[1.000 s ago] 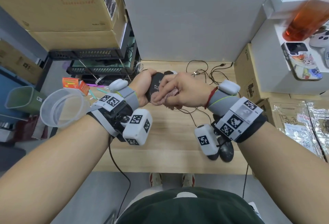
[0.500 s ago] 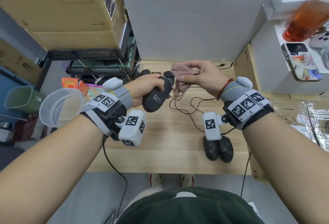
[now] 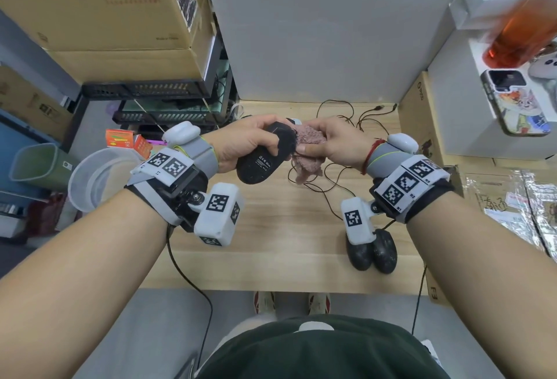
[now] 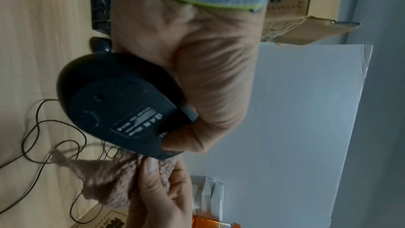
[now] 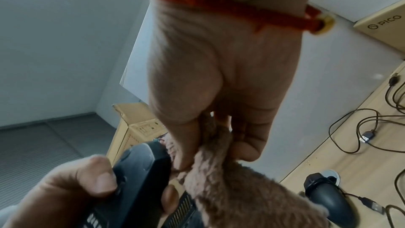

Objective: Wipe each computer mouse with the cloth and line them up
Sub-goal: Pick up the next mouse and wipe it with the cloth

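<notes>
Above the wooden desk we hold a black mouse in our left hand, fingers curled round its body, its labelled underside turned up toward the head camera. Our right hand pinches the bunched pink cloth between thumb and fingers and presses it against the mouse's front end. Half a second ago the two hands were apart, the cloth lifted clear to the right of the mouse; now they have come together and cloth and mouse touch. A second ago the hands were also joined, so the cloth has gone off the mouse and returned. The mouse is raised off the desk, tilted with its rear end toward us. A loose corner of the cloth hangs down over the tangle of thin black cables on the desk. Two more black mice lie side by side, touching, near the front right edge of the desk, where they lay in the earlier frames. In the right wrist view another dark mouse rests on the desk beyond the cloth
</notes>
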Demonstrator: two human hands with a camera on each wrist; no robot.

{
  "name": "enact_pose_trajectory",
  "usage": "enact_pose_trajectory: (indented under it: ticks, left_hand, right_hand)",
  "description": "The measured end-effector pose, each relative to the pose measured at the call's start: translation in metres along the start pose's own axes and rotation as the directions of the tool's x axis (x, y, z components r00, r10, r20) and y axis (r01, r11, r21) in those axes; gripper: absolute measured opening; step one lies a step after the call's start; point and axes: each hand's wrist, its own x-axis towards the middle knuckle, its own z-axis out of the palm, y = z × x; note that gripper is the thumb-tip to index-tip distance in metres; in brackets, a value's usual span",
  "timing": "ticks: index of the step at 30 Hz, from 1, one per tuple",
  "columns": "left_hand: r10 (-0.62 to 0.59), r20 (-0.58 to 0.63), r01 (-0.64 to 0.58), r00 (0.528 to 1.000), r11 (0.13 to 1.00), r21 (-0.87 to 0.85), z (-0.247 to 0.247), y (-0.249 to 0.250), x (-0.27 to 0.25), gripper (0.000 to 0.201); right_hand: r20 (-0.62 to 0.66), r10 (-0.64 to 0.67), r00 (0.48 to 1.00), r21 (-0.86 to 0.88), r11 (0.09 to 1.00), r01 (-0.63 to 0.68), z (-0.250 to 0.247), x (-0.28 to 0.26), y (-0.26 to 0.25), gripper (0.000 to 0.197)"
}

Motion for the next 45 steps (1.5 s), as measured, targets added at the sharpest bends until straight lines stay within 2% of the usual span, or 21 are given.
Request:
enact_pose_trajectory:
  ticks: [4,6,9,10,12,14,18,22,25,27,29,32,37,40,42,45]
  left_hand:
    - [-0.005,0.037,0.005,0.999,1.0,0.012,-0.003,-0.001,-0.001,0.046]
    - [-0.017,0.016,0.016,1.0,0.996,0.091,-0.005,-0.003,-0.001,0.042]
    - [0.014,-0.042,-0.002,0.999,0.96,0.281,-0.005,-0.007,0.001,0.014]
    - [0.043,-0.059,-0.019,0.997,0.933,0.359,-0.005,-0.008,0.003,0.013]
    - [0.078,-0.095,-0.02,0.992,0.865,0.501,-0.003,-0.012,0.005,0.04]
    - [0.108,-0.11,-0.027,0.988,0.823,0.568,0.001,-0.014,0.009,0.047]
    - [0.253,-0.18,-0.08,0.951,0.76,0.645,0.001,-0.017,0.017,0.023]
    - [0.362,-0.167,-0.148,0.917,0.7,0.699,0.005,-0.018,0.021,0.023]
    - [0.385,-0.174,-0.15,0.906,0.678,0.72,0.005,-0.018,0.021,0.027]
    - [0.408,-0.191,-0.146,0.893,0.663,0.734,0.003,-0.015,0.02,0.028]
    - [0.423,-0.234,-0.132,0.876,0.676,0.725,-0.006,-0.012,0.019,0.024]
    - [0.432,-0.332,-0.088,0.838,0.708,0.7,-0.031,-0.014,0.017,0.025]
    - [0.384,-0.506,0.064,0.772,0.745,0.664,-0.076,-0.029,0.017,0.025]
    - [0.298,-0.483,0.118,0.823,0.743,0.659,-0.075,-0.036,0.019,0.028]
    - [0.274,-0.427,0.101,0.862,0.732,0.674,-0.059,-0.037,0.021,0.03]
    - [0.285,-0.379,0.048,0.88,0.741,0.67,-0.027,-0.032,0.028,0.035]
  right_hand:
    - [0.06,0.002,0.998,-0.013,1.0,-0.002,0.005,0.001,0.005,0.009]
    - [0.03,0.004,1.0,-0.068,0.998,-0.002,0.004,0.003,0.006,0.013]
    - [-0.022,-0.011,1.0,-0.12,0.993,0.008,0.004,0.004,0.005,0.008]
    - [-0.028,-0.012,1.0,-0.103,0.995,0.01,0.004,0.004,0.004,0.008]
    - [-0.051,-0.017,0.999,-0.076,0.997,0.013,0.005,0.005,0.001,0.008]
    - [-0.083,-0.038,0.996,-0.102,0.994,0.029,0.006,0.003,-0.004,0.004]
    - [-0.088,-0.08,0.993,-0.219,0.974,0.059,0.004,0.002,-0.011,0.005]
    - [-0.128,-0.119,0.985,-0.344,0.936,0.068,0.0,0.007,-0.011,0.021]
    - [-0.126,-0.117,0.985,-0.415,0.908,0.055,-0.001,0.011,-0.008,0.015]
    - [-0.144,-0.098,0.985,-0.453,0.891,0.022,-0.005,0.013,-0.003,0.009]
    - [-0.198,-0.072,0.977,-0.481,0.876,-0.033,-0.016,0.014,0.01,0.013]
    - [-0.28,0.043,0.959,-0.445,0.879,-0.17,-0.035,0.005,0.035,0.019]
    - [-0.492,0.19,0.85,-0.385,0.828,-0.407,-0.062,-0.016,0.069,0.013]
    - [-0.548,0.198,0.813,-0.296,0.863,-0.41,-0.067,-0.014,0.069,0.013]
    - [-0.508,0.161,0.846,-0.229,0.922,-0.313,-0.058,-0.008,0.055,0.018]
    - [-0.409,0.063,0.911,-0.201,0.967,-0.158,-0.037,0.002,0.027,0.02]
